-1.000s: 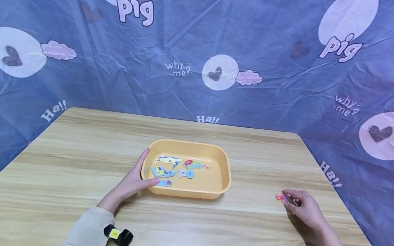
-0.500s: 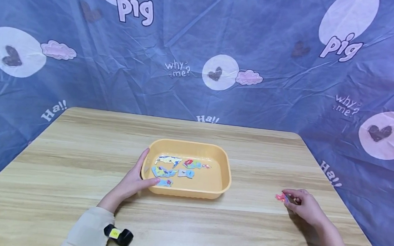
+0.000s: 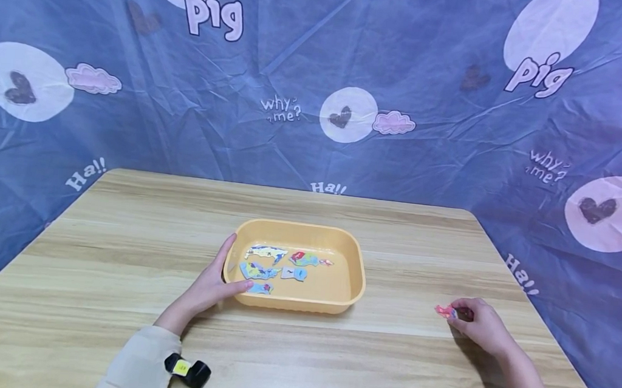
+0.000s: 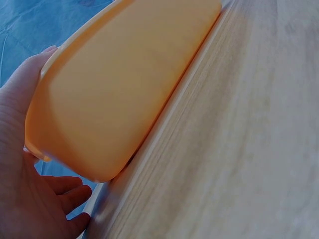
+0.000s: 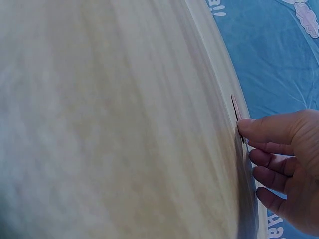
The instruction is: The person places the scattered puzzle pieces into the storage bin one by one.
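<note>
On the left, my left hand [image 3: 206, 289] grips the near left end of a yellow plastic tray [image 3: 302, 305]. Its thumb lies over the front rim while the fingers run along the outer left wall; the left wrist view shows some fingers spread below the tray [image 4: 109, 94]. To the right of the tray, my right hand [image 3: 480, 324] pinches a small flat pink-red and blue puzzle piece [image 3: 442, 311] between thumb and forefinger, close over the table. Edge-on, the piece [image 5: 236, 105] is a thin sliver at the thumb tip in the right wrist view.
Inside the tray lie several irregular coloured pieces, among them a white-and-blue piece [image 3: 267, 253], a red-and-green piece [image 3: 304, 259] and a light blue piece [image 3: 294, 273]. The wooden table [image 3: 297, 363] meets a blue printed cloth [image 3: 434, 161] at its back and sides.
My right forefinger has drawn back slightly on the piece, and more of the piece shows. The left hand and the tray have stayed where they were.
</note>
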### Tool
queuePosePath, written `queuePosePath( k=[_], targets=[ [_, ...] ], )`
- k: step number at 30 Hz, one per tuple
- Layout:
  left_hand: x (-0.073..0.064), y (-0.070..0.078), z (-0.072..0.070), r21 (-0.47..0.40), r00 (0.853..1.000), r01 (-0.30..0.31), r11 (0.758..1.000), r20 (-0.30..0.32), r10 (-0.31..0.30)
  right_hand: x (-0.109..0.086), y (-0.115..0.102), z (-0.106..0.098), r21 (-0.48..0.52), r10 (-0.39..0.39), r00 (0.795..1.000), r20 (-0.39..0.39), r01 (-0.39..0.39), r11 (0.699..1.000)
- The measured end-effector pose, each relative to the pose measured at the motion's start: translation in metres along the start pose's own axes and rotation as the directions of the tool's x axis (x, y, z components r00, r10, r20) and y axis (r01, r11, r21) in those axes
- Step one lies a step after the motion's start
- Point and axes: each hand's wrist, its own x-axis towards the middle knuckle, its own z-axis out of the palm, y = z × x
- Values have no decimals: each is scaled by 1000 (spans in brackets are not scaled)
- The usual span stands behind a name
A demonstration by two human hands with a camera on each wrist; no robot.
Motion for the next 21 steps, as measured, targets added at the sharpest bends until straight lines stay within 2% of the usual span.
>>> queuePosePath(
  k=[14, 15, 21],
  targets=[
    [-2, 4, -1, -6, 1000, -8, 1000, 14, 8, 1, -4, -2, 18, 114, 992, 49, -115, 993],
    [-1, 0, -1, -1, 1000, -8, 1000, 11, 8, 1, -4, -2, 22, 118, 992, 50, -119, 993],
    [-1, -1, 0, -5, 1000, -11, 1000, 3, 11, 3, -4, -2, 38, 99, 995, 15, -99, 994]
  ],
)
